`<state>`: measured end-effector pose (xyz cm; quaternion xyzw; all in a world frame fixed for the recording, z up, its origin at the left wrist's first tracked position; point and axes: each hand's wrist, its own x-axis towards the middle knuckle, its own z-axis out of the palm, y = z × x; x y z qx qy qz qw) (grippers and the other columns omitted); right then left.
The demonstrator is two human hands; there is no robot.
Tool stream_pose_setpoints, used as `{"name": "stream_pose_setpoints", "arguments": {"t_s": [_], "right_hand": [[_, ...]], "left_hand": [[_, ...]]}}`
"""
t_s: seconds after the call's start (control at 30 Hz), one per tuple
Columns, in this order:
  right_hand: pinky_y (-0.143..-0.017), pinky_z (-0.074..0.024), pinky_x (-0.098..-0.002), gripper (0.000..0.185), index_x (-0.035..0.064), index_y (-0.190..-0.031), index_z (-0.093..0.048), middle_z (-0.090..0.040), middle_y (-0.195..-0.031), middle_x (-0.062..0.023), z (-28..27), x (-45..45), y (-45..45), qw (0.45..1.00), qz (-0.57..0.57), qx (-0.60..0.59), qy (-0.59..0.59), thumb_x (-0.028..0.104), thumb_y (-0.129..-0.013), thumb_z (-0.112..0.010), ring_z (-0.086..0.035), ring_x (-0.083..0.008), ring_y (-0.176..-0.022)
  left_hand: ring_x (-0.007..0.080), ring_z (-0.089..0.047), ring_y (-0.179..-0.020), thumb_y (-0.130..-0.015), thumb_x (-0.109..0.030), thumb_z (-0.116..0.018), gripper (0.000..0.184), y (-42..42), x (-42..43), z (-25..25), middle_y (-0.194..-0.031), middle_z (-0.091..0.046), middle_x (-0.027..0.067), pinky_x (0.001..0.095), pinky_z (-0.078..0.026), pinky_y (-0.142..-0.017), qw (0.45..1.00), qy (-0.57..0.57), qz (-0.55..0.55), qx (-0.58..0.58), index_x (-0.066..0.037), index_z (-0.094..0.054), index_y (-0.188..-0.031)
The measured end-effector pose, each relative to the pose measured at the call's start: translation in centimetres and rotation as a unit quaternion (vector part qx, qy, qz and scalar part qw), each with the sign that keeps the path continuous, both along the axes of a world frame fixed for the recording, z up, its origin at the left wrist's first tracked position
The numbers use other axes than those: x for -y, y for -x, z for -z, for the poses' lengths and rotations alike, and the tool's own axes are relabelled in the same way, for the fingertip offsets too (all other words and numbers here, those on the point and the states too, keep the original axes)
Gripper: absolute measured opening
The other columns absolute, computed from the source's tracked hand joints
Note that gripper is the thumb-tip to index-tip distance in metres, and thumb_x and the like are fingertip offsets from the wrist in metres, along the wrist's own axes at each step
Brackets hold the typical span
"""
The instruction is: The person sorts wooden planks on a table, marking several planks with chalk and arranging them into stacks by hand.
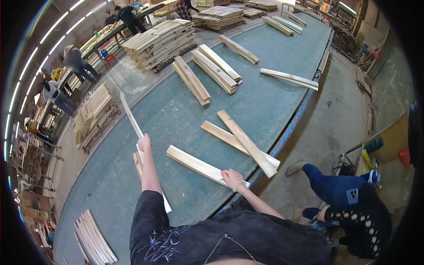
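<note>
My left hand (pixel 144 142) is closed around a long thin wooden strip (pixel 131 115), which slants from the upper left down past my forearm. Under that forearm, more wood lies on the green table (pixel 176 115). My right hand (pixel 232 178) rests closed on the near end of a pale board stack (pixel 194 162); whether its fingers wrap under the boards is hidden. Just beyond it, two boards (pixel 240 140) lie crossed near the table's right edge.
Farther along the table are several board bundles (pixel 214 73) and a single board (pixel 289 78). Slats (pixel 94 236) lie at the lower left. A person in dark clothes (pixel 349 198) bends at the right. Stacked lumber (pixel 161 42) and other people stand beyond the table.
</note>
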<state>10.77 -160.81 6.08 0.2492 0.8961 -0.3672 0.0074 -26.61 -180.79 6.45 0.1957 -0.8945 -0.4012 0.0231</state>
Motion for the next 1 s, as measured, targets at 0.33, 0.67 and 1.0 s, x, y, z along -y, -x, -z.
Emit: {"name": "stream_pose_setpoints", "arguments": {"t_s": [0.33, 0.67, 1.0], "right_hand": [[-0.067, -0.0422, -0.0405, 0.033, 0.0117, -0.085, -0.061, -0.054, -0.082, -0.0154, 0.5, -0.3, 0.1, 1.0, -0.012, 0.023, 0.001, 0.036, -0.084, -0.038, -0.053, -0.0327, -0.078], [-0.068, -0.0425, -0.0326, 0.037, -0.0007, -0.093, -0.057, -0.059, -0.082, -0.0163, 0.8, -0.3, 0.3, 0.998, 0.019, 0.018, 0.064, 0.031, -0.087, -0.04, -0.057, -0.0261, -0.074], [-0.069, -0.0421, -0.0357, 0.041, -0.0039, -0.089, -0.057, -0.058, -0.08, -0.0203, 0.6, -0.3, 0.8, 0.999, -0.025, 0.03, 0.015, 0.032, -0.087, -0.037, -0.057, -0.031, -0.077]], "left_hand": [[0.0332, -0.044, -0.105, -0.064, -0.039, -0.062, 0.065, -0.6, 1.0, 5.3, -0.113, -0.045, 0.0224, 0.0429, -0.037, -0.085, 0.971, 0.233, 0.048, 0.031, 0.002, -0.044, -0.111], [0.038, -0.046, -0.092, -0.071, -0.035, -0.058, 0.058, -21.6, 10.4, 4.1, -0.097, -0.047, 0.0247, 0.0434, -0.039, -0.078, 0.982, 0.167, 0.029, -0.083, -0.001, -0.039, -0.114], [0.0353, -0.028, -0.113, -0.062, -0.048, -0.063, 0.084, -33.0, 12.1, 3.0, -0.118, -0.031, 0.0197, 0.0539, -0.022, -0.092, 0.97, 0.24, -0.035, 0.037, -0.007, -0.027, -0.126]]}}
